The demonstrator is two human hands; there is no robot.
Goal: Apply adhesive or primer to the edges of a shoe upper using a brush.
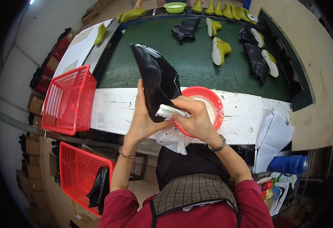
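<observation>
My left hand (141, 121) is closed around the lower part of a black leather boot upper (151, 78), holding it up tilted over the white bench. White paste shows along the upper's top edge. In my right hand (198, 119) is a small brush (169, 110) with white-coated bristles, pinched between thumb and fingers. Its head is close to the upper's lower end; whether they touch I cannot tell. Partly under my right hand stands a red bowl (220, 114) of white paste. A crumpled white cloth or paper (177, 146) hangs at the bench edge below my hands.
Beyond the white bench (242, 125) runs a green belt (136, 60) with yellow-green shoe lasts (220, 51) and black uppers (185, 30). Red baskets (86, 91) stand at left. Papers (276, 133) and a blue bottle (288, 164) are at right. Another person's hand (138, 4) shows at the far edge.
</observation>
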